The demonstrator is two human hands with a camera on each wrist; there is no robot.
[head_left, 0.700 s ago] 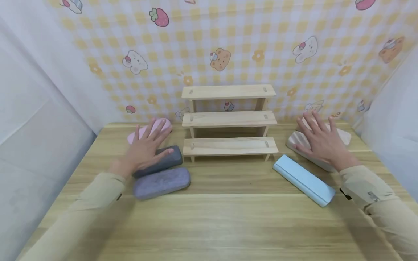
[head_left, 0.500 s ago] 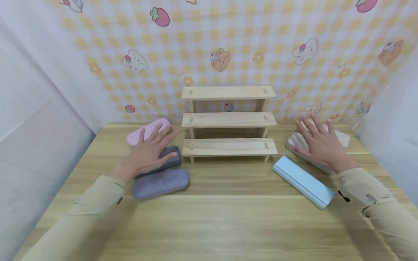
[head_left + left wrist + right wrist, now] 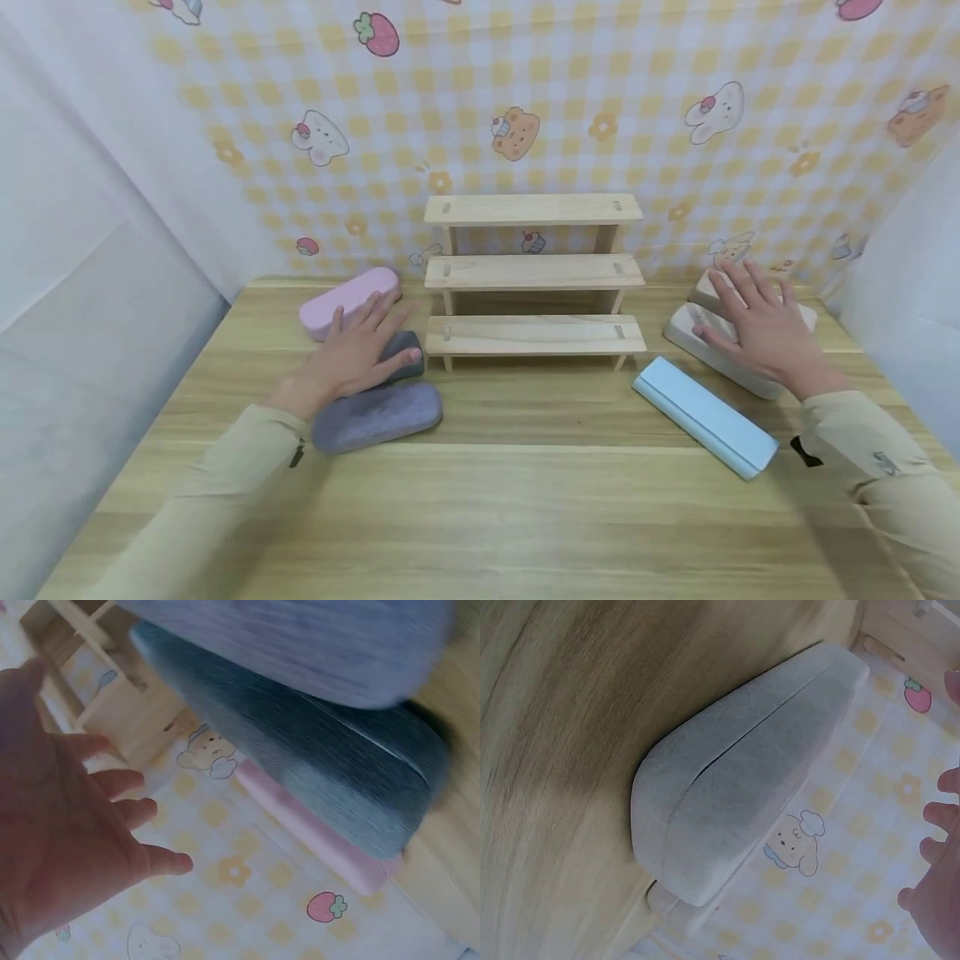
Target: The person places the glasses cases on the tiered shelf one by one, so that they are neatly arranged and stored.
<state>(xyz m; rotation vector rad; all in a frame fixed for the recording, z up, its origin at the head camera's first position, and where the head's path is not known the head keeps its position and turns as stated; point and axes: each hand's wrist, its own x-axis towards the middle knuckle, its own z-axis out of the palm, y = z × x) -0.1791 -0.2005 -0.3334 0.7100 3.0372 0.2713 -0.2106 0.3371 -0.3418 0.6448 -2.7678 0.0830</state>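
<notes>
My left hand (image 3: 348,354) has its fingers spread above a dark grey-green glasses case (image 3: 406,354), partly covering it. Beyond lies a pink glasses case (image 3: 345,302); nearer me is a purple-grey one (image 3: 378,417). In the left wrist view, a gap separates the left hand (image 3: 67,825) from the dark case (image 3: 300,742). My right hand (image 3: 772,337), fingers spread, hovers over two pale glasses cases, a front one (image 3: 681,325) and a rear one (image 3: 807,317). In the right wrist view that hand (image 3: 941,877) is apart from the front case (image 3: 742,765). Both hands hold nothing.
Between the hands, a three-tier wooden stand (image 3: 536,333) stands at the back of the wooden table (image 3: 510,517). A light blue glasses case (image 3: 705,417) lies right of it, nearer me. Behind hangs a yellow checked cloth (image 3: 555,92); white sheets flank both sides.
My left hand has shifted slightly right and toward me, uncovering more of the pink case. The right hand stays nearly in place. The head view has shifted slightly; the cases and stand have not moved.
</notes>
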